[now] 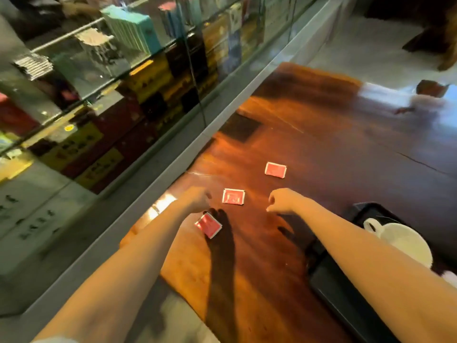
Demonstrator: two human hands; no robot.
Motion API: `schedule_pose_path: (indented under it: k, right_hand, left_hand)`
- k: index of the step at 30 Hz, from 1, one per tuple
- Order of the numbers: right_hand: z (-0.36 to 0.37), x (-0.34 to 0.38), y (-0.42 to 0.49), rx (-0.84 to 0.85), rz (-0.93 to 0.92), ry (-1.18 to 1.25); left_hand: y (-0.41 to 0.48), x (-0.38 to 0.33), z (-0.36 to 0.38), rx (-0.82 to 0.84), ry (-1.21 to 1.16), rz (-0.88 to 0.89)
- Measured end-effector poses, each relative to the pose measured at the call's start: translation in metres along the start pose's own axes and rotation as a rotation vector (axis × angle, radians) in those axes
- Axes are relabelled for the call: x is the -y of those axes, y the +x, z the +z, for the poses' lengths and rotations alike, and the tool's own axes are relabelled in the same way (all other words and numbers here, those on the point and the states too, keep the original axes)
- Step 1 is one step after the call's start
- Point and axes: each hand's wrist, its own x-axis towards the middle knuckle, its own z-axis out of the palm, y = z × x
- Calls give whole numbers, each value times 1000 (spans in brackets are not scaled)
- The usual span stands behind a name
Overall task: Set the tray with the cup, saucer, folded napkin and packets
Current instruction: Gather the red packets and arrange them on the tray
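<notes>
Three red packets lie apart on the wooden surface (309, 149): nearest packet (207, 226), middle packet (233, 196), far packet (275, 170). The left hand (197, 199) hovers just above the nearest; I cannot tell how its fingers lie. The right hand (282, 201) has its fingers loosely curled, holding nothing. The cup (400, 240) sits on the tray (331, 293).

Cup (401, 240) seemingly half hidden.
</notes>
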Motion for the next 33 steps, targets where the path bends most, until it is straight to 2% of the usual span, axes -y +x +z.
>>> schedule_pose_path:
  k: [3,6,9,15,18,23,25,28,29,33]
  right_hand:
    - [22,25,24,-55,0,75]
    - [35,46,40,-195,-24,94]
    - [45,59,52,-341,-58,66]
    - [60,64,66,-465,-71,-6]
    - [59,64,68,-491,-45,116]
    - [57,63,63,-443,30,224]
    - [59,59,61,-377,57,307]
    - [57,52,55,-227,87,451]
    - [55,52,51,-201,102,503]
    - [48,55,31,-170,183,954]
  left_hand:
    - [5,32,24,31,11,-26]
    - [7,48,45,-56,-40,2]
    - [7,49,66,-110,-114,-2]
    - [7,40,87,-217,-226,-52]
    - [11,40,89,-225,-276,-69]
    - [12,42,90,-192,-342,-76]
    - [11,43,89,-197,-532,-134]
    - [4,41,83,-110,-1106,-264]
    - [2,41,81,-94,-1229,-276]
    - [-3,29,75,-38,-1603,-280]
